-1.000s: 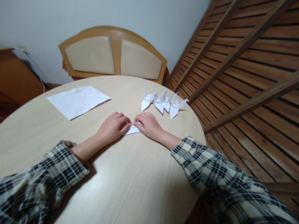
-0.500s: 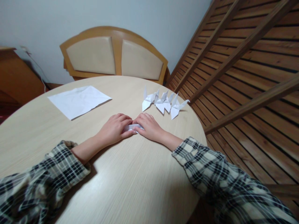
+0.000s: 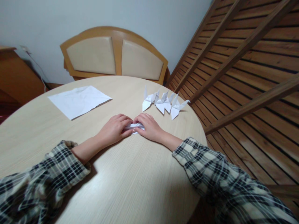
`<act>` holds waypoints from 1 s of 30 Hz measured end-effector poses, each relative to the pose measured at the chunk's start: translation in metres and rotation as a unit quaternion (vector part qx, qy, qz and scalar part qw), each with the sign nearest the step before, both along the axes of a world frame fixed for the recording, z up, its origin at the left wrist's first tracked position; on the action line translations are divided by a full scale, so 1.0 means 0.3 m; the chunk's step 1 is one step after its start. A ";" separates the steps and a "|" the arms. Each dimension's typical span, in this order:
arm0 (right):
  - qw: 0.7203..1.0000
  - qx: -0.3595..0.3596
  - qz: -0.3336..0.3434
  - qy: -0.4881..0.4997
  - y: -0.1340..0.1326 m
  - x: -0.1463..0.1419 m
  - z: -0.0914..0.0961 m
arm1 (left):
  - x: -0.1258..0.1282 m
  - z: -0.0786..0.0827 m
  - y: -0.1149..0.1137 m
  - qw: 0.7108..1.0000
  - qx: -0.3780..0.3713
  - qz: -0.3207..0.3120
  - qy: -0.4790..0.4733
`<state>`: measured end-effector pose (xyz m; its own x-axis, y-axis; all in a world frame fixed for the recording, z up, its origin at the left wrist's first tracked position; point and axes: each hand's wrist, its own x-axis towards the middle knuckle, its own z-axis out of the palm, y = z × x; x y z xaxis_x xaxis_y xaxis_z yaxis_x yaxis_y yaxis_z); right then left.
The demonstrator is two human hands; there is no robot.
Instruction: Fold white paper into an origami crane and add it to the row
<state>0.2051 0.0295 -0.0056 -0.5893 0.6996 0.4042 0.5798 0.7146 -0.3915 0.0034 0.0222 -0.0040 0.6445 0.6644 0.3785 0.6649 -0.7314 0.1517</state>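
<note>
A small piece of folded white paper [image 3: 134,126] lies at the middle of the round table, mostly covered by my fingers. My left hand [image 3: 116,127] grips its left end, thumb on the near side and fingers curled over the far side. Its right end is pinched in the same way by my right hand [image 3: 149,127]. Both thumb tips nearly meet at a raised fold in the paper, and a white edge shows on the near side. Just beyond my right hand stand several folded white paper cranes [image 3: 161,102], close together.
A larger sheet of white paper [image 3: 79,101] lies flat at the table's far left. Behind the round wooden table [image 3: 130,186] stands a padded wooden headboard [image 3: 118,59]. Wooden slats [image 3: 252,77] rise along the right, and a wooden cabinet [image 3: 18,77] is at the left.
My thumbs have shifted slightly on the folded paper. More of its far surface and its near edge shows between my hands. The cranes and the large sheet have stayed put.
</note>
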 end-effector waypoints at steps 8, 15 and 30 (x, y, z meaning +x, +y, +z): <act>0.999 -0.008 0.013 0.030 0.000 -0.001 -0.006 | -0.001 0.004 -0.006 1.000 -0.016 -0.002 0.003; 0.999 -0.025 0.017 0.036 -0.003 0.013 0.002 | -0.009 0.003 -0.014 0.993 -0.055 0.043 -0.091; 0.917 -0.131 -0.070 0.369 0.026 0.006 0.008 | 0.021 -0.016 0.000 0.850 -0.217 0.046 -0.478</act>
<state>0.2069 0.0374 -0.0033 -0.1199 0.8778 0.4637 0.1655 0.4782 -0.8625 0.0099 0.0223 -0.0089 0.1183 0.9056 0.4073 0.1379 -0.4212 0.8964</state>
